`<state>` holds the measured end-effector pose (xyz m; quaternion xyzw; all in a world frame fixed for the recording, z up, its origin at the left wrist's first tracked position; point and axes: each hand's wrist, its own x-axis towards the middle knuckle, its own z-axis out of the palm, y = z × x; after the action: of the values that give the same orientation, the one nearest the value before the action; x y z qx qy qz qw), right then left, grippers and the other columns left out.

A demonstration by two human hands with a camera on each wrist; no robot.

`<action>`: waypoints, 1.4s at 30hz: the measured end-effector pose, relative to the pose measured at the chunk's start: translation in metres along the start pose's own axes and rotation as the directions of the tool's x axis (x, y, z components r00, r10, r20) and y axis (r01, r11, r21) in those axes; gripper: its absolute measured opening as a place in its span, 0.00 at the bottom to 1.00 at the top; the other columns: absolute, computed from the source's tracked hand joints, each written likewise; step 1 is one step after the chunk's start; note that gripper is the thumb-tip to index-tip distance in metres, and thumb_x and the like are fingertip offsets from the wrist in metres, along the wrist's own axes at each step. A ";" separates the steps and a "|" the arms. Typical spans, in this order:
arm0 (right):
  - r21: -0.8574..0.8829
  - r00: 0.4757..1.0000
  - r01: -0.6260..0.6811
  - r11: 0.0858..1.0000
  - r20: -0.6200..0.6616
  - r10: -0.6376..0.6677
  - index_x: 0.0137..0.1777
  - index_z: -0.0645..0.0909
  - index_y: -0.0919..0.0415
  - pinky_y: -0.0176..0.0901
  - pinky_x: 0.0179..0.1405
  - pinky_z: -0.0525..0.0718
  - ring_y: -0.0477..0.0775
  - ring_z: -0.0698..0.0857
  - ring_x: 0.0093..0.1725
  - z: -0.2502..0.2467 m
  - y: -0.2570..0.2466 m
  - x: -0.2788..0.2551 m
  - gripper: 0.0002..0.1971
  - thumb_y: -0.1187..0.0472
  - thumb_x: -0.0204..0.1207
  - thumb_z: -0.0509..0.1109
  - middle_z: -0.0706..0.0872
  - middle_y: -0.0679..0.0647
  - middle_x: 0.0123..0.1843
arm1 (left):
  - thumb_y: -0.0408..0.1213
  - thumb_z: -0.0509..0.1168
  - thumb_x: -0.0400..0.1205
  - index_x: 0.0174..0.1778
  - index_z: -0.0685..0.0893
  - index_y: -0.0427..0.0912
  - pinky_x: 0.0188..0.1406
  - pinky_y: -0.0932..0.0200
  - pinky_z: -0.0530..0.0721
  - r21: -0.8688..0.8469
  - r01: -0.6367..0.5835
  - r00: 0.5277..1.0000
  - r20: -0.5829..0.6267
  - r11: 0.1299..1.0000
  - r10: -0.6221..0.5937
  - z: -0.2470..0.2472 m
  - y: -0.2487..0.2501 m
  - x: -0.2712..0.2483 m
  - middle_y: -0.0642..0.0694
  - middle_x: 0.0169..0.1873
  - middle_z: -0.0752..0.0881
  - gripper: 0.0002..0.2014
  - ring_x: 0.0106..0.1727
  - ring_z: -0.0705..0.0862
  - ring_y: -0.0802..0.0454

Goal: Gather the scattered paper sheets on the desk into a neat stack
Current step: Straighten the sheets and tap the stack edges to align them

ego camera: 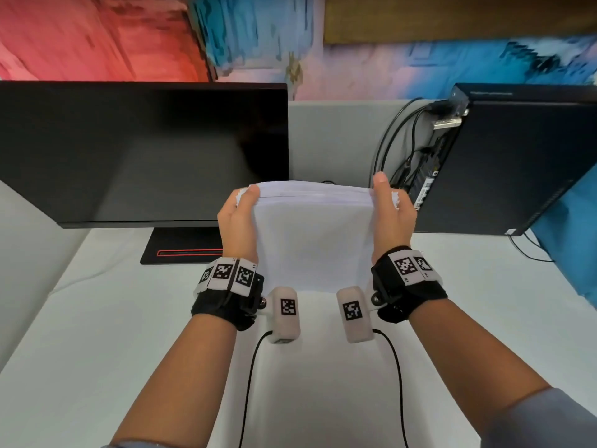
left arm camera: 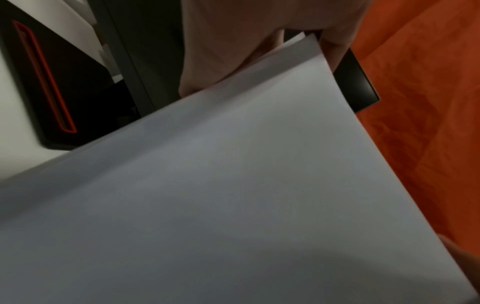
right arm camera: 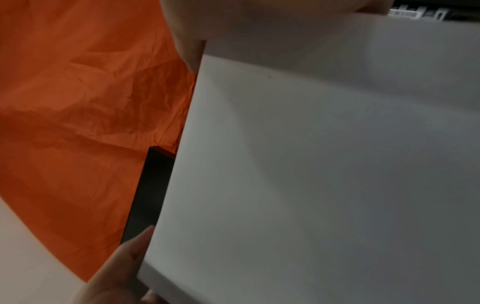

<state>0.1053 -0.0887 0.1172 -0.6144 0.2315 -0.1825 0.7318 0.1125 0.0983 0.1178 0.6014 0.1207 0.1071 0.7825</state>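
A stack of white paper sheets (ego camera: 311, 240) stands upright on its lower edge over the white desk (ego camera: 97, 334), held between both hands. My left hand (ego camera: 240, 218) grips the stack's left side near the top. My right hand (ego camera: 389, 211) grips the right side, thumb up along the edge. The top edges of the sheets look slightly uneven. In the left wrist view the paper stack (left arm camera: 233, 195) fills most of the picture, and my left hand (left arm camera: 233, 41) holds its upper corner. The right wrist view shows the paper stack (right arm camera: 311, 174) with my right hand (right arm camera: 187, 41) at its top.
A black monitor (ego camera: 142, 150) on a stand with a red-lined base (ego camera: 184, 250) stands at the back left. A black computer tower (ego camera: 517, 163) with cables (ego camera: 397, 147) stands at the back right. Grey partition walls border the desk.
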 end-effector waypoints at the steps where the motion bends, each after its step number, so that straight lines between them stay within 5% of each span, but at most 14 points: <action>1: -0.013 1.000 0.005 1.000 -0.013 -0.005 0.30 0.73 0.50 0.41 0.43 0.76 0.49 0.77 0.37 0.001 -0.001 0.000 0.17 0.40 0.67 0.72 0.78 0.45 0.33 | 0.38 0.62 0.82 0.37 0.80 0.41 0.32 0.67 0.79 -0.014 0.003 1.000 0.003 1.000 -0.003 0.000 0.000 -0.001 0.54 0.27 0.81 0.09 0.28 0.80 0.60; 4: -0.035 0.998 -0.024 0.999 -0.052 0.022 0.29 0.74 0.52 0.40 0.43 0.75 0.47 0.77 0.35 0.002 -0.002 0.001 0.16 0.46 0.70 0.74 0.78 0.45 0.32 | 0.42 0.66 0.80 0.27 0.72 0.44 0.29 0.68 0.78 -0.021 0.017 0.999 -0.031 1.000 -0.018 0.004 0.002 -0.004 0.55 0.21 0.76 0.17 0.25 0.76 0.59; 8: -0.003 0.997 -0.044 0.999 -0.057 0.044 0.25 0.72 0.53 0.43 0.44 0.72 0.50 0.74 0.34 0.001 0.000 0.003 0.17 0.49 0.71 0.72 0.75 0.47 0.29 | 0.43 0.71 0.77 0.30 0.75 0.46 0.36 0.58 0.80 0.000 0.095 0.993 -0.074 0.995 -0.095 0.008 0.007 -0.003 0.51 0.28 0.80 0.14 0.33 0.80 0.52; 11: 0.031 1.000 -0.014 0.999 0.012 0.013 0.36 0.74 0.55 0.45 0.46 0.71 0.51 0.72 0.41 -0.003 -0.001 0.000 0.14 0.45 0.73 0.67 0.73 0.52 0.39 | 0.41 0.68 0.79 0.28 0.72 0.44 0.35 0.59 0.78 -0.018 0.101 0.991 -0.089 0.995 -0.102 0.008 0.007 -0.003 0.50 0.26 0.78 0.15 0.30 0.78 0.52; 14: 0.059 0.994 0.050 0.997 0.090 -0.055 0.43 0.75 0.50 0.43 0.51 0.73 0.49 0.75 0.48 -0.008 0.002 -0.003 0.08 0.47 0.72 0.64 0.76 0.46 0.44 | 0.43 0.66 0.79 0.34 0.72 0.40 0.37 0.59 0.76 -0.080 0.111 0.990 -0.078 0.991 -0.117 0.007 0.008 -0.004 0.45 0.30 0.74 0.14 0.33 0.76 0.49; 16: 0.048 0.992 0.078 0.996 0.099 -0.083 0.38 0.74 0.47 0.43 0.49 0.73 0.48 0.75 0.44 -0.011 0.006 -0.005 0.06 0.48 0.74 0.62 0.76 0.44 0.40 | 0.43 0.65 0.79 0.35 0.72 0.41 0.35 0.60 0.76 -0.093 0.121 0.988 -0.086 0.988 -0.129 0.008 0.008 -0.006 0.45 0.30 0.73 0.13 0.32 0.75 0.50; 20: 0.056 0.998 0.052 0.997 0.031 -0.054 0.28 0.68 0.51 0.43 0.43 0.69 0.47 0.70 0.35 -0.012 0.010 -0.002 0.17 0.46 0.75 0.65 0.71 0.45 0.31 | 0.38 0.63 0.79 0.29 0.69 0.44 0.26 0.66 0.73 -0.043 0.098 0.986 -0.134 0.994 -0.103 0.012 0.007 -0.007 0.49 0.25 0.70 0.13 0.23 0.71 0.57; 23: 0.029 0.999 0.039 0.999 -0.024 -0.038 0.23 0.66 0.52 0.43 0.42 0.67 0.51 0.68 0.36 -0.006 0.008 0.002 0.21 0.47 0.73 0.68 0.68 0.49 0.30 | 0.36 0.62 0.76 0.35 0.76 0.39 0.28 0.62 0.74 -0.047 0.112 0.982 -0.150 0.993 -0.117 0.011 0.005 -0.002 0.46 0.28 0.72 0.06 0.32 0.75 0.51; 26: -0.004 0.998 0.018 1.000 -0.057 -0.018 0.20 0.74 0.52 0.45 0.43 0.71 0.52 0.72 0.36 -0.002 0.006 0.007 0.18 0.54 0.72 0.65 0.73 0.48 0.28 | 0.45 0.62 0.78 0.35 0.77 0.39 0.31 0.63 0.76 -0.058 0.101 0.986 -0.124 0.993 -0.108 0.009 0.001 0.001 0.46 0.29 0.76 0.12 0.33 0.76 0.49; 30: -0.002 0.999 0.022 1.000 -0.023 -0.022 0.28 0.80 0.50 0.48 0.48 0.76 0.53 0.79 0.41 -0.002 0.003 0.007 0.14 0.54 0.74 0.61 0.80 0.49 0.34 | 0.58 0.62 0.71 0.38 0.76 0.41 0.36 0.62 0.78 0.006 -0.035 0.999 0.001 0.999 0.035 0.004 -0.005 -0.003 0.49 0.32 0.77 0.20 0.32 0.77 0.55; 34: 0.097 0.987 0.068 0.993 0.137 -0.081 0.47 0.74 0.51 0.43 0.51 0.75 0.48 0.76 0.47 -0.012 0.010 0.002 0.06 0.53 0.71 0.62 0.76 0.47 0.45 | 0.40 0.60 0.76 0.55 0.74 0.43 0.39 0.69 0.81 -0.029 -0.160 0.974 0.155 0.987 0.163 -0.011 -0.019 -0.009 0.53 0.45 0.81 0.13 0.40 0.84 0.67; 38: 0.145 0.951 0.063 0.987 0.290 -0.103 0.62 0.67 0.58 0.35 0.44 0.82 0.42 0.81 0.45 -0.027 0.037 0.000 0.25 0.68 0.61 0.59 0.79 0.48 0.50 | 0.27 0.59 0.71 0.62 0.72 0.41 0.43 0.64 0.84 -0.090 -0.103 0.966 0.228 0.991 0.121 -0.029 -0.045 -0.011 0.54 0.46 0.85 0.22 0.46 0.86 0.61; 42: -0.072 0.931 0.021 0.997 0.364 0.007 0.72 0.61 0.63 0.43 0.60 0.77 0.51 0.78 0.57 -0.033 0.064 -0.002 0.38 0.75 0.58 0.60 0.76 0.54 0.60 | 0.25 0.59 0.65 0.69 0.72 0.39 0.42 0.68 0.84 0.084 0.018 0.987 0.158 0.996 -0.031 -0.034 -0.078 -0.015 0.49 0.49 0.83 0.32 0.45 0.85 0.62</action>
<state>0.0844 -0.1032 0.0498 -0.6653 0.0964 -0.0592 0.7380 0.0892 0.1053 0.0345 0.6383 0.0697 0.0442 0.7653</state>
